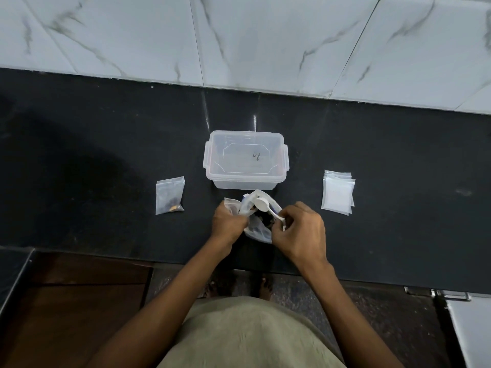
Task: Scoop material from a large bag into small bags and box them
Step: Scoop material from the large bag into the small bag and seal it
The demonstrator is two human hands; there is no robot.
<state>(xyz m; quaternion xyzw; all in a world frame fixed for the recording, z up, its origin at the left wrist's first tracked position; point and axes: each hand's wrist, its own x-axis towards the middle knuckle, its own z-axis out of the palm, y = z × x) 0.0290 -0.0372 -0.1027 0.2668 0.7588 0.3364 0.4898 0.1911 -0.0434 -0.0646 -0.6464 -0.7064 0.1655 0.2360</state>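
One small filled bag (170, 195) lies on the tabletop (93, 155), not yet in the empty box (245, 160); my left hand (228, 221) grips a second small bag (230, 205) beside the large bag (259, 229), my right hand (300, 229) pinches the scoop (263, 204); spare bags (337, 193) wait.

Left grip (229, 221) and right grip (300, 229) curled, close together.

Hidden and unclear parts

The left hand (228, 221) covers much of the small clear plastic bag (230, 205); dark contents inside the large clear plastic bag (256, 229) beside it are unidentifiable.
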